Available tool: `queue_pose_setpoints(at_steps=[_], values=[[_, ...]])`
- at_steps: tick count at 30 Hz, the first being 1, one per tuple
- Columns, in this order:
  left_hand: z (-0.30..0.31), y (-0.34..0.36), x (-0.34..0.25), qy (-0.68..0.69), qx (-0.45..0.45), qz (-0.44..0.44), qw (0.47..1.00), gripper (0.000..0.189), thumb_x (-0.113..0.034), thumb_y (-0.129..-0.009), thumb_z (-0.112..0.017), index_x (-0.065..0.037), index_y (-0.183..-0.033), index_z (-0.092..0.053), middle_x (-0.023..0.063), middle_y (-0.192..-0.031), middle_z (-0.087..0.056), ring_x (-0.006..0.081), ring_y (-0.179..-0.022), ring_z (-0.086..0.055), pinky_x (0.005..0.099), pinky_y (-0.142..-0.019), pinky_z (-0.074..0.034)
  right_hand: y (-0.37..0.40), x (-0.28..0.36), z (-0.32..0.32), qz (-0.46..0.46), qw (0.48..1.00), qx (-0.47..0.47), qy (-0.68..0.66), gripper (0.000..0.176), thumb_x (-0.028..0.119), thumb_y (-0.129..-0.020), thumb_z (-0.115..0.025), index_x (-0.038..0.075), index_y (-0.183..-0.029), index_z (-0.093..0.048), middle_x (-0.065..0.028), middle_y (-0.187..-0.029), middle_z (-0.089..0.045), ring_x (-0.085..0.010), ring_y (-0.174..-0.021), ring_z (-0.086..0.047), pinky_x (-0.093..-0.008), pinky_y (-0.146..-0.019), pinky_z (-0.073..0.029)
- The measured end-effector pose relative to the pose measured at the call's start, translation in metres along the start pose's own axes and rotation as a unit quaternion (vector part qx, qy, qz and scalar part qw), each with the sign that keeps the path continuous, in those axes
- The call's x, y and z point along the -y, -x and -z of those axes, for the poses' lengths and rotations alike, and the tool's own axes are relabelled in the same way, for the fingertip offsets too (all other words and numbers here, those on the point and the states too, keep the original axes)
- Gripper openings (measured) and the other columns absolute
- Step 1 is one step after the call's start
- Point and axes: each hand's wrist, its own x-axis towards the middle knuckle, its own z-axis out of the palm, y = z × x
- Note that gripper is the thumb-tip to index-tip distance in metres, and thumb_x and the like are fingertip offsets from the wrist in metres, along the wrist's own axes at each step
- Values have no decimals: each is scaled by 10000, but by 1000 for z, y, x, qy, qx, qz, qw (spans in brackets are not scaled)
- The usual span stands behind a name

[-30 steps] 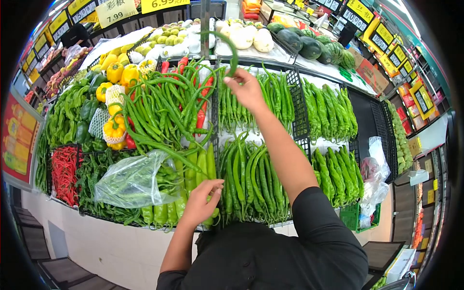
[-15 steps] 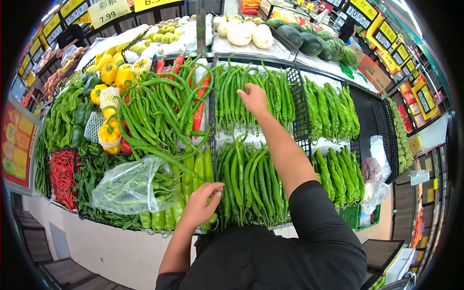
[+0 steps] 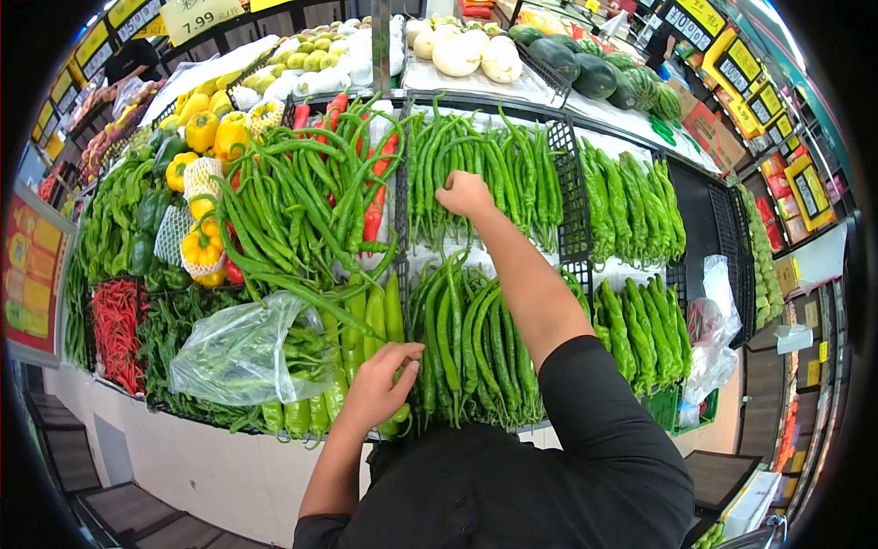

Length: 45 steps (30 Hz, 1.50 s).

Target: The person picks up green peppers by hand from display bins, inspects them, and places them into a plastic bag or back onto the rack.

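My right hand (image 3: 465,194) is over the upper middle crate, fingers curled down against the long green chili peppers (image 3: 512,174) lined up there. It looks closed on one of them, though the fingertips are partly hidden. My left hand (image 3: 377,386) rests loosely near the front edge with thumb and fingers slightly apart and nothing in it. Beside it are pale green peppers (image 3: 393,311) on one side and a lower row of long green chili peppers (image 3: 476,339) on the other. A tangled heap of long green chilies (image 3: 302,197) lies to the left, over red ones.
A clear plastic bag (image 3: 240,352) lies on green peppers at front left. Small red chilies (image 3: 117,320) and yellow bell peppers (image 3: 203,133) are further left. Wrinkled green peppers (image 3: 631,206) fill the right crates. Black crate walls (image 3: 572,197) divide the rows. Melons (image 3: 594,75) stand behind.
My right hand has moved slightly down and left over the upper row, its fingers curling lower onto the peppers. My left hand stays almost still.
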Motion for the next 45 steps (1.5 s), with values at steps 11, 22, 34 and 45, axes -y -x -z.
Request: queue_pose_setpoints(at_steps=[11,22,34,45], values=[[0,-2,-2,2,11,0,1000,240,-50,-908,-599,-14,-1144,-623,124,-999,-663,262,-906,-653,347,-800,-510,-9,-1,-7,24,999,40,16,317,287,-768,-683,14,-927,-709,-234,-1010,-693,-380,-964,-671,-452,-859,-547],[1,0,-3,3,9,0,1000,245,-53,-910,-599,-13,-1150,-625,126,-1007,-662,266,-911,-655,348,-807,-509,-10,-8,-18,31,999,16,41,343,343,-810,-700,21,-929,-704,-224,-973,-693,-381,-932,-663,-454,-842,-536],[54,7,-37,39,-52,-67,996,221,-26,-908,-598,-9,-1122,-649,106,-979,-671,220,-893,-648,327,-802,-505,42,-5,33,85,989,18,-117,453,359,-855,-684,12,-1145,-662,-178,-985,-702,-302,-913,-674,-404,-800,-532],[192,-65,25,-286,-1,-58,956,217,-37,-894,-595,-52,-1102,-655,123,-1075,-652,327,-1030,-608,371,-915,-482,234,-38,115,109,876,107,-457,312,152,-964,-630,-19,-1223,-593,-5,-949,-663,-60,-805,-567,-226,-743,-473]])
